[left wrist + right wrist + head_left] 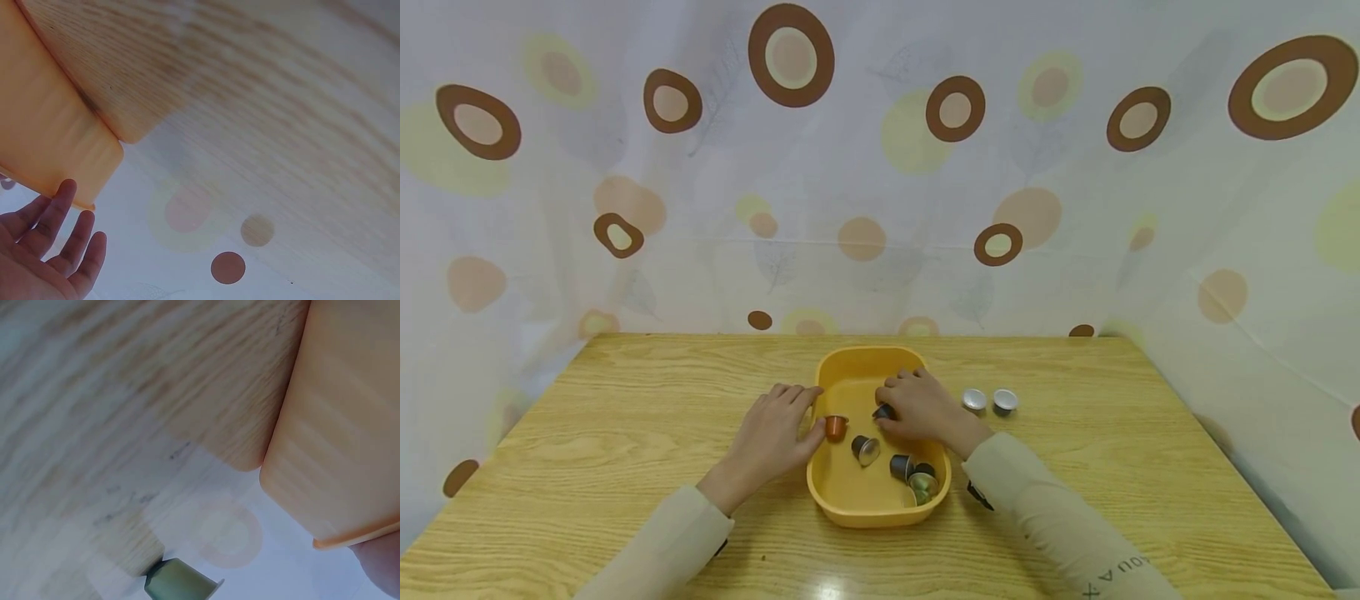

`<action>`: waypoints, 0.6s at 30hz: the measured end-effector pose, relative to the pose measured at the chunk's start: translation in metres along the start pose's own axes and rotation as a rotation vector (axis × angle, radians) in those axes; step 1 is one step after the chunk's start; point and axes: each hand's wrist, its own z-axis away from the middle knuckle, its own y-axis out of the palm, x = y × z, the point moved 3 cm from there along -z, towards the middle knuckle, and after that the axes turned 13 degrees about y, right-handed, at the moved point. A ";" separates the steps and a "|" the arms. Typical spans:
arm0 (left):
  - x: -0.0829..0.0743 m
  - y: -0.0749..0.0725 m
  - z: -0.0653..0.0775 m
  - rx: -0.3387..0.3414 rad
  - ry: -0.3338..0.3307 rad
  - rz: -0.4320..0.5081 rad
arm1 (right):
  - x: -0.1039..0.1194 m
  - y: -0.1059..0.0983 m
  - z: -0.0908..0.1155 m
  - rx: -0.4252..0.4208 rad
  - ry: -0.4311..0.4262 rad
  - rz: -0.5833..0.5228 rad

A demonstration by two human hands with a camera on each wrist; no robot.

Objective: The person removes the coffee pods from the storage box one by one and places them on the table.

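A yellow plastic tray stands on the table with several coffee capsules in it. My right hand reaches over its right side and pinches a dark coffee capsule between thumb and fingers, which partly cover it. At the left rim, my left hand touches the tray with fingers loosely spread; its thumb lies beside an orange capsule. In the left wrist view the fingers of that hand are at the rim. A dark capsule with a pale lid lies mid-tray. Dark capsules and a green-gold one cluster at the near right corner.
Right of the tray, two capsules stand lid up on the table, a left one and a right one. A green capsule shows outside the tray in the right wrist view. A patterned cloth hangs behind the wooden table.
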 end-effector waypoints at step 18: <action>0.000 0.000 0.000 0.007 -0.004 -0.006 | 0.001 -0.004 0.002 0.015 -0.048 0.015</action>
